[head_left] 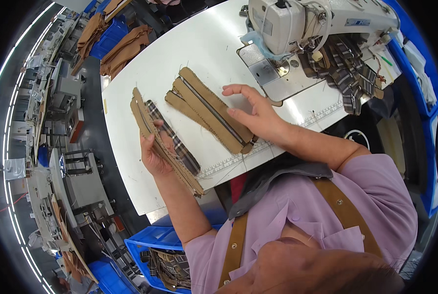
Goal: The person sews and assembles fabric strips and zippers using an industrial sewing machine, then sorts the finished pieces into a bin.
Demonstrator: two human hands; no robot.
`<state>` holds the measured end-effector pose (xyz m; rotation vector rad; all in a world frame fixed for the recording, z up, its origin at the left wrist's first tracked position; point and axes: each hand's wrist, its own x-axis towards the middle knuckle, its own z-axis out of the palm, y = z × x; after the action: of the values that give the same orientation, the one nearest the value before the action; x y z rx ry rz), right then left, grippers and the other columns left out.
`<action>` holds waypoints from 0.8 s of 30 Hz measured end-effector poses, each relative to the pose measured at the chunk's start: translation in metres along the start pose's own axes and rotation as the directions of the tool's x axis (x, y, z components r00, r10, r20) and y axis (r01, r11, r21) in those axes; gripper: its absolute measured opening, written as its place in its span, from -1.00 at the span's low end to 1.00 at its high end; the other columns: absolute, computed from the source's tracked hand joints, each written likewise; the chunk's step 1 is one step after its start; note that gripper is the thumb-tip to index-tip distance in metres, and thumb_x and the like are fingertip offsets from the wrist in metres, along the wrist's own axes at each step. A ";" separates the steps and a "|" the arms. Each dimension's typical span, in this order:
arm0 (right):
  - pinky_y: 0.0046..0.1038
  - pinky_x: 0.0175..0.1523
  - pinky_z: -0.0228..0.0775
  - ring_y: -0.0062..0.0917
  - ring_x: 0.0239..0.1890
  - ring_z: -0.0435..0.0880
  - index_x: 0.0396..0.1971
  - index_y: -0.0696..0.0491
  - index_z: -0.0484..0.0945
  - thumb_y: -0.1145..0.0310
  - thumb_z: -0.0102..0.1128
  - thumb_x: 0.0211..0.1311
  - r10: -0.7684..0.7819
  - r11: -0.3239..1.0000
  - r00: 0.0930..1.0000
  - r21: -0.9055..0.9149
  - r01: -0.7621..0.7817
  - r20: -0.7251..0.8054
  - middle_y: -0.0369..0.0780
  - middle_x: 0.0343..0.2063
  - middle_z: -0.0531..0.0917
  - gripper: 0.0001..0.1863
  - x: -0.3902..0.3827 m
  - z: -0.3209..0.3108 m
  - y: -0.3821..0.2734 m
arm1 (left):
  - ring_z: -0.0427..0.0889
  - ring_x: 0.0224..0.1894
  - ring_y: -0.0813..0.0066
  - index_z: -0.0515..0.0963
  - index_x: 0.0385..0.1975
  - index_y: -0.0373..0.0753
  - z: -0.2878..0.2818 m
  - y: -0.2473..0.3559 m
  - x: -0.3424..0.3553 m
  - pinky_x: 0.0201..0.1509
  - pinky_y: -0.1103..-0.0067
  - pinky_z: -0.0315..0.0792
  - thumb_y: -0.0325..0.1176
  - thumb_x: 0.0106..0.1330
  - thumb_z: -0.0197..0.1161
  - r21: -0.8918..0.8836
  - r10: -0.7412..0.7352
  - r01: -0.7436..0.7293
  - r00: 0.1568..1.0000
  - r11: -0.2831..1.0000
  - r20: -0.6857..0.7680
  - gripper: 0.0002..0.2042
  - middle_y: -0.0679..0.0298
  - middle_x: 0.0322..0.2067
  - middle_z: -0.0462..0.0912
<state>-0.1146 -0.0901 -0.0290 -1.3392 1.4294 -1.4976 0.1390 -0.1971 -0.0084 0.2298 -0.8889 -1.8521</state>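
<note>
My left hand (156,159) grips a long tan fabric strip with a zipper (143,117), its fingers wrapped round the strip's middle. Beside that strip lies a dark plaid fabric band (180,147) with loose threads; whether the two are joined I cannot tell. To the right, tan zippered pieces (214,115) lie overlapping on the white table (145,68), near its printed ruler edge. Over their right side hovers my right hand (258,111), open, with thumb and fingers apart and nothing in it.
A white sewing machine (287,29) stands at the far right, with a pile of plaid strips (341,63) beside it. Below the table's near edge sits a blue bin (155,232) of plaid pieces. Brown fabric stacks (126,49) lie beyond the far left edge.
</note>
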 end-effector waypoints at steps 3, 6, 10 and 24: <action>-0.32 0.13 0.35 -0.29 0.08 0.49 -0.01 0.00 0.53 0.36 0.24 0.18 -0.126 0.991 0.990 -0.057 0.122 -0.068 -0.16 0.00 0.59 -0.65 -0.002 0.001 0.006 | 0.32 -0.63 0.59 0.34 0.19 -0.46 -0.011 -0.001 -0.001 -0.62 0.67 0.25 -0.43 0.37 0.07 0.268 0.131 -0.051 0.948 0.962 -0.290 -0.58 -0.02 -0.18 0.62; -0.17 0.17 0.34 -0.19 0.07 0.55 -0.21 -0.03 0.63 0.33 0.27 0.03 -0.348 0.915 0.935 -0.195 0.354 0.067 -0.16 -0.09 0.65 -0.74 -0.004 0.005 0.005 | 0.20 -0.62 0.65 0.35 0.16 -0.49 -0.033 0.013 0.002 -0.61 0.68 0.12 -0.48 0.34 0.13 0.059 0.280 -0.276 0.898 0.959 -0.339 -0.59 0.10 -0.06 0.60; 0.13 0.45 -0.11 -0.27 0.22 0.46 -0.01 0.01 0.52 0.25 0.33 0.09 -0.708 0.584 0.634 -0.247 0.773 0.310 -0.19 0.00 0.59 -0.57 -0.037 0.022 -0.019 | 0.31 -0.61 0.71 0.38 0.20 -0.30 -0.050 0.036 -0.019 -0.63 0.76 0.24 -0.34 0.41 0.10 0.185 0.246 -0.221 0.961 0.958 -0.129 -0.61 0.33 -0.48 0.57; -0.14 0.20 0.37 -0.34 -0.36 0.68 -0.32 0.02 0.67 0.29 0.19 0.27 -0.243 0.666 0.616 -0.332 0.667 0.750 -0.21 -0.53 0.66 -0.85 -0.154 -0.127 0.034 | 0.53 0.10 0.34 0.42 0.24 -0.11 0.013 0.100 -0.077 0.16 0.26 0.49 -0.34 0.46 0.03 0.505 0.519 -0.271 0.724 0.819 -0.454 -0.63 0.21 0.18 0.46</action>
<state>-0.2023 0.0852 -0.0811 -2.5180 1.1019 -0.6530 0.2390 -0.1448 0.0495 0.7574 -0.7957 -1.0598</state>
